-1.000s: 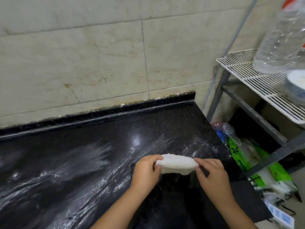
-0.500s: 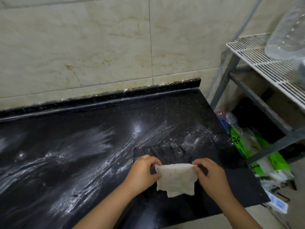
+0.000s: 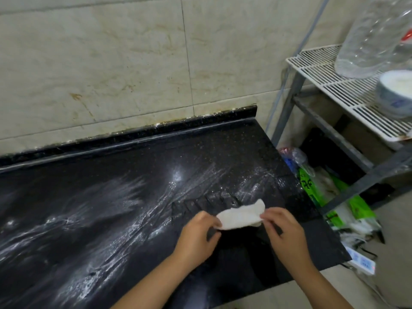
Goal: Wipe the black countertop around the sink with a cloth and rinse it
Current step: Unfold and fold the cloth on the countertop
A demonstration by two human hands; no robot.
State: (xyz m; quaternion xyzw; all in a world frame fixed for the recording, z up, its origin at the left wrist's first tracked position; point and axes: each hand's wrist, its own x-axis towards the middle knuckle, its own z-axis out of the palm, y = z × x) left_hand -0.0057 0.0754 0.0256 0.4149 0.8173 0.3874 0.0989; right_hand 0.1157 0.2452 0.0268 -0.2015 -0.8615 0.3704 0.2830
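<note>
While both hands pinch the cloth (image 3: pixel 242 216) between them, left hand (image 3: pixel 197 234) at one end and right hand (image 3: pixel 284 233) at the other, refolding seems underway; next, press it onto the streaked countertop (image 3: pixel 100 208) left of the hands.

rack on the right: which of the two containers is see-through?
The big plastic bottle at the back of the white wire rack is see-through; the wall shows through it. The bowl in front of it is opaque white with blue markings.
</note>
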